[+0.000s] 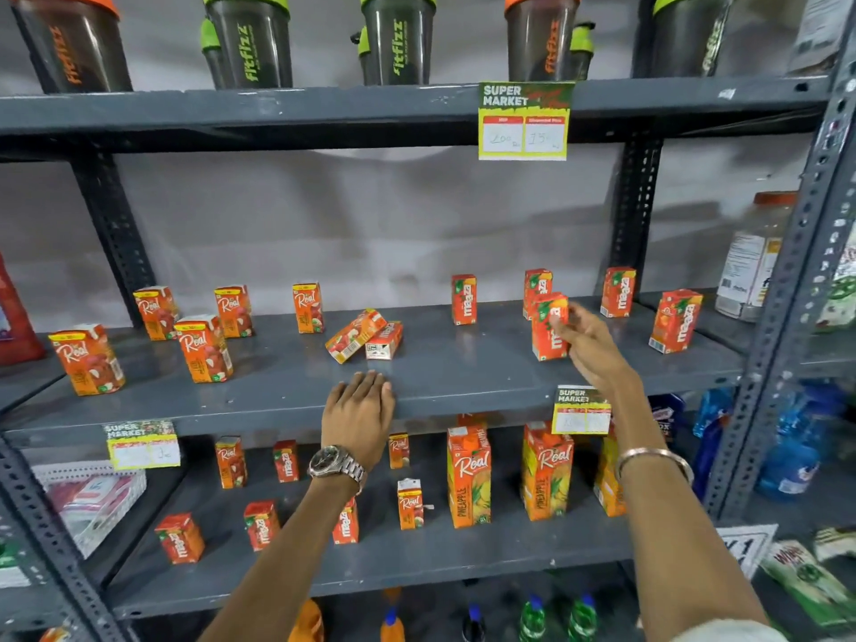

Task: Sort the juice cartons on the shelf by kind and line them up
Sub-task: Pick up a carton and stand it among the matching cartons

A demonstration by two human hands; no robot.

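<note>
Head view, grey metal shelf [463,391] across mid frame. Right hand [584,338], right of centre, grasps a Maaza carton [549,327] by its upper edge; the carton is upright, its base at the shelf, can't tell if touching. Left hand [360,405], centre frame, lies flat and released, palm down on the shelf's front edge, holding nothing; wristwatch [334,463] on that wrist, bangle [653,458] on the right wrist. Other Maaza cartons stand upright on the right part of the shelf: one at centre-right back [464,299], one just behind the held carton [536,284], one further right [618,291], one far right nearer the front [675,321]. Real cartons stand on the left part: front far left [87,359], front [204,348], back row [155,312], [234,311], [308,308]. Two cartons [363,335] lie tipped over, touching, mid-shelf just above the left hand. Lower shelf [370,567] holds mixed small Real and Maaza cartons plus tall Real pineapple cartons [468,474]. Top of frame: shaker bottles [393,39] in a row, price tag [524,120] hanging below them.
</note>
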